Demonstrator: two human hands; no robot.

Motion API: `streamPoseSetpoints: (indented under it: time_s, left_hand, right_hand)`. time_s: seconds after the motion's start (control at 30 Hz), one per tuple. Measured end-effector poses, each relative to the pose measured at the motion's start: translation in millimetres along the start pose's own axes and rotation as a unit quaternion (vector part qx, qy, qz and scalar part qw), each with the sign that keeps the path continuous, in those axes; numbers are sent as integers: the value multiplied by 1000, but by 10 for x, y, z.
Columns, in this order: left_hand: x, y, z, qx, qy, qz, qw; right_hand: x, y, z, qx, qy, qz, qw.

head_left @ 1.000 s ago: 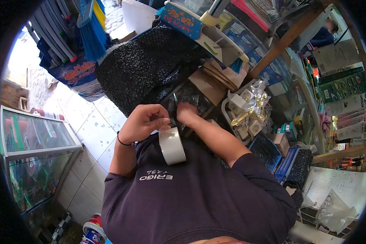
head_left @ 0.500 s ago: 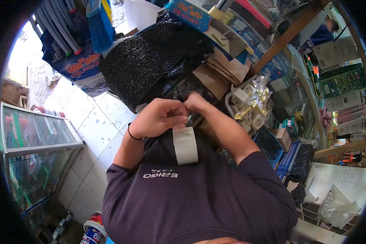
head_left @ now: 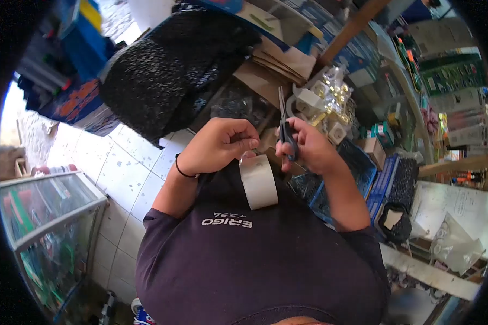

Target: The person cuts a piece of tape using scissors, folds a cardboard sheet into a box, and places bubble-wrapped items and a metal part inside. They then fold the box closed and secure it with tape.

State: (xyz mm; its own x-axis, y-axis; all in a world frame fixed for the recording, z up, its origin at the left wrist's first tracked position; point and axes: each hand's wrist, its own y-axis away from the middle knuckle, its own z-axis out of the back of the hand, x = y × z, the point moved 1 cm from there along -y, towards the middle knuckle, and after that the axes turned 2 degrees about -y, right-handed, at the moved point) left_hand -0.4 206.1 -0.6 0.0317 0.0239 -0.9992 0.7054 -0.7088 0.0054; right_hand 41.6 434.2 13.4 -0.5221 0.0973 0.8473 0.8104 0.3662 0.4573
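Scissors [head_left: 285,130] with black handles are in my right hand [head_left: 312,145]; the fingers wrap the handles and the blades point up and away from me. Just left of them, my left hand [head_left: 220,142] is closed in a pinch at the upper edge of a wide, pale roll of tape [head_left: 259,183]. The roll hangs in front of my dark shirt, below the fingertips. Exactly where the fingers grip the tape is partly hidden. A dark plastic-wrapped item [head_left: 238,107] lies just beyond my hands.
A large bundle in black bubble wrap [head_left: 162,73] stands ahead. Folded cardboard [head_left: 276,67] lies near a bag of white and gold fittings [head_left: 331,103]. Blue crates [head_left: 350,168] are at my right, a glass display case [head_left: 54,206] at my left.
My right hand has come back toward me and right, now showing scissors in it. My left hand still pinches at the tape roll. The view has shifted slightly.
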Motion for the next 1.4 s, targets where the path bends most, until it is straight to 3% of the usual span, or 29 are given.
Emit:
streamPoseSetpoints:
  time_s: [0.17,0.27,0.3,0.6,0.8,1.0,1.1,1.2,1.33,1.4]
  left_hand:
    - [-14,-195,-121,-3,4,1,1000]
    - [-56,-206,-139,-7,-36,9,999]
    - [-61,-205,-136,-7,-48,13,999]
    - [-18,-213,-122,2,-43,-8,999]
    - [64,-179,-168,-30,47,22,998]
    - [53,-191,-123,11,83,48,995]
    - [53,-207,-110,17,83,41,996]
    - [-15,-213,-84,42,51,32,997]
    - [-8,-250,-88,73,46,25,996]
    - [-3,-268,-106,82,46,23,995]
  right_hand:
    - [-133,492,-362,-129,-32,67,989]
    - [-263,524,-483,-175,74,112,975]
    - [-273,524,-515,-178,45,111,977]
    - [-202,531,-509,-141,68,113,981]
    - [-247,574,-534,-135,108,95,980]
    - [-230,598,-501,-122,92,77,985]
    - [-167,624,-338,-43,98,69,992]
    - [77,693,-122,45,203,28,978]
    - [384,755,170,49,350,-79,932]
    - [539,747,249,48,360,-115,924]
